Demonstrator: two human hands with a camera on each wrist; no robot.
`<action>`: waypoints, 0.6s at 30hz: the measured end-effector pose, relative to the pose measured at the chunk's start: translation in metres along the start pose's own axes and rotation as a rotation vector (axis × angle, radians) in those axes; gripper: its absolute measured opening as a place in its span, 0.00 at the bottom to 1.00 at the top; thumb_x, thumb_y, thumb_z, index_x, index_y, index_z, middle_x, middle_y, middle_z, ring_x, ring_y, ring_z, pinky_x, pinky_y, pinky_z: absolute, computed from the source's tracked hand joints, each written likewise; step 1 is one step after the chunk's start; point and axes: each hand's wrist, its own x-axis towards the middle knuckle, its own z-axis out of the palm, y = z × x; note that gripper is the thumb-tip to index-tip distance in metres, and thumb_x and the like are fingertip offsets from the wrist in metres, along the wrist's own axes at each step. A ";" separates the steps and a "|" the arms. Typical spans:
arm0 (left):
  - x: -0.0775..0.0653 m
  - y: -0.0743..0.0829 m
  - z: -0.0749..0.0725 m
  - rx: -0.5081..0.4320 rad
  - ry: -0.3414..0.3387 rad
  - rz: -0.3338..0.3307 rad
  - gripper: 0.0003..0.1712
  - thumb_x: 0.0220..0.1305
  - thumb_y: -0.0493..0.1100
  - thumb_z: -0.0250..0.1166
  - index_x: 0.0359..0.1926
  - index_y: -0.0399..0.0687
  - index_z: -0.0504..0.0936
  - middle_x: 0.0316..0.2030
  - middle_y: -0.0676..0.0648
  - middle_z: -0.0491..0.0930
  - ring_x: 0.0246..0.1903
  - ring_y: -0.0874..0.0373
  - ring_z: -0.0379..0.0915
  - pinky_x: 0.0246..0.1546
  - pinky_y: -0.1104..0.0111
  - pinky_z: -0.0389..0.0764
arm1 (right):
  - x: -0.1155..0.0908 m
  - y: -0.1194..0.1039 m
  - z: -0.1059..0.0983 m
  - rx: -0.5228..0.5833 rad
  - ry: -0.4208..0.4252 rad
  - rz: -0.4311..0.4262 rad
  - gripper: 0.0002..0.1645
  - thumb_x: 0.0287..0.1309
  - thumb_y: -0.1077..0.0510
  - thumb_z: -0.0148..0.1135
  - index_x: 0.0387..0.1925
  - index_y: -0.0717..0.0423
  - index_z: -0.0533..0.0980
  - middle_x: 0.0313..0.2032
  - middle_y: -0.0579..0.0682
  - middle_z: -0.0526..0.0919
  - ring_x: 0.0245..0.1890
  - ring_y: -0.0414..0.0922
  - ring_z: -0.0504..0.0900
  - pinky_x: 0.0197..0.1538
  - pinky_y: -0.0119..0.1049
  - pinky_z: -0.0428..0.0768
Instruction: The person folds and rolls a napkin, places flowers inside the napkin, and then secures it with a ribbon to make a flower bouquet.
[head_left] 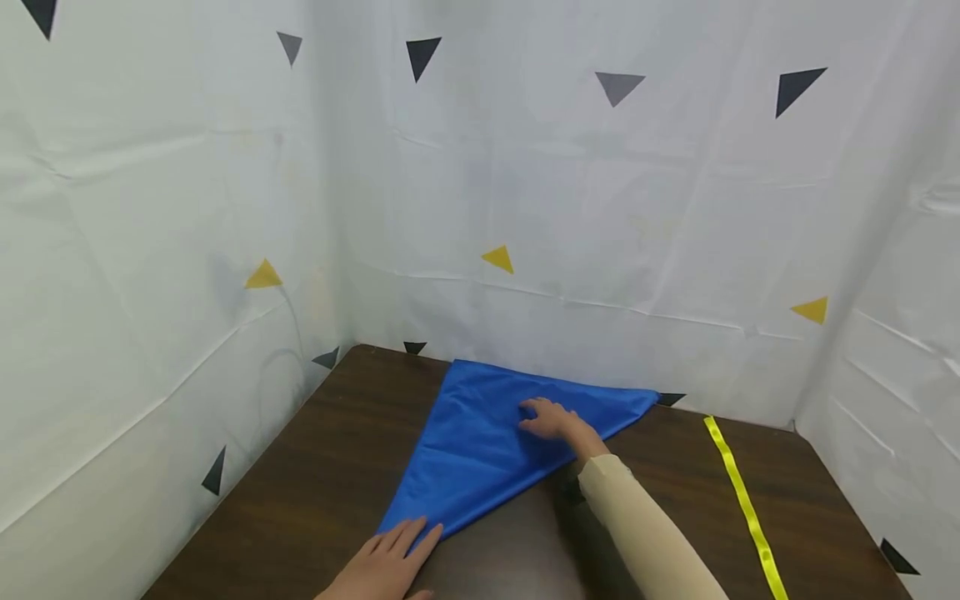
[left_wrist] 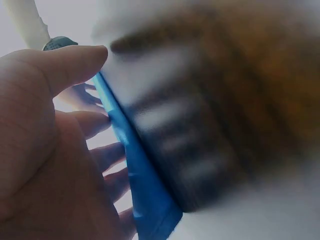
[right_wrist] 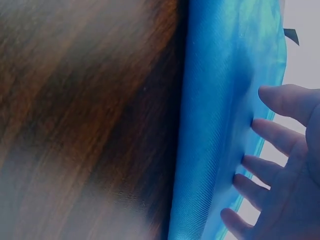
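A blue cloth (head_left: 480, 442), folded into a triangle, lies on the dark wooden table (head_left: 360, 442) with one corner towards the person. My left hand (head_left: 390, 562) rests on that near corner, fingers stretched out. In the left wrist view the left fingers (left_wrist: 107, 155) lie along the cloth's blue edge (left_wrist: 145, 185). Over the middle of the cloth is my right hand (head_left: 550, 419), its fingers slightly bent and spread. The right wrist view shows the right fingertips (right_wrist: 245, 162) touching or very near the blue fabric (right_wrist: 215, 115), with nothing pinched between them.
A yellow ribbon (head_left: 742, 492) lies lengthwise on the table's right side. White sheets (head_left: 562, 192) marked with black, grey and yellow triangles hang behind the table and at both sides.
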 end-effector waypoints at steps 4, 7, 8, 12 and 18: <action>-0.004 -0.004 0.006 -0.018 -0.011 -0.018 0.49 0.73 0.81 0.49 0.84 0.63 0.62 0.82 0.45 0.64 0.78 0.40 0.65 0.68 0.40 0.74 | -0.001 0.001 0.000 0.000 0.014 -0.007 0.34 0.78 0.47 0.57 0.78 0.55 0.70 0.81 0.65 0.63 0.81 0.70 0.59 0.78 0.77 0.52; 0.000 -0.006 0.007 -0.045 -0.032 -0.024 0.49 0.72 0.82 0.47 0.83 0.64 0.63 0.82 0.47 0.63 0.79 0.41 0.63 0.69 0.40 0.72 | -0.001 0.003 -0.001 0.018 0.026 -0.003 0.34 0.78 0.48 0.58 0.78 0.55 0.70 0.81 0.65 0.63 0.81 0.71 0.59 0.78 0.77 0.52; 0.001 -0.007 0.006 -0.053 -0.034 -0.020 0.49 0.73 0.83 0.46 0.83 0.64 0.63 0.82 0.47 0.63 0.79 0.40 0.63 0.69 0.39 0.72 | -0.001 0.003 -0.001 0.020 0.029 -0.004 0.34 0.78 0.48 0.58 0.78 0.55 0.70 0.81 0.65 0.63 0.81 0.71 0.58 0.78 0.77 0.52; 0.005 -0.011 0.006 -0.067 -0.054 -0.010 0.52 0.70 0.85 0.47 0.84 0.65 0.63 0.83 0.47 0.62 0.79 0.40 0.62 0.69 0.39 0.72 | 0.000 0.004 0.000 0.014 0.042 -0.023 0.34 0.79 0.49 0.57 0.78 0.56 0.68 0.81 0.65 0.63 0.81 0.69 0.59 0.77 0.78 0.53; 0.009 -0.018 0.006 -0.061 -0.086 -0.029 0.58 0.61 0.91 0.48 0.84 0.68 0.62 0.83 0.48 0.61 0.79 0.41 0.62 0.69 0.38 0.72 | -0.015 -0.022 0.003 -0.003 0.062 -0.161 0.33 0.79 0.50 0.59 0.78 0.56 0.69 0.80 0.62 0.67 0.80 0.66 0.63 0.76 0.78 0.56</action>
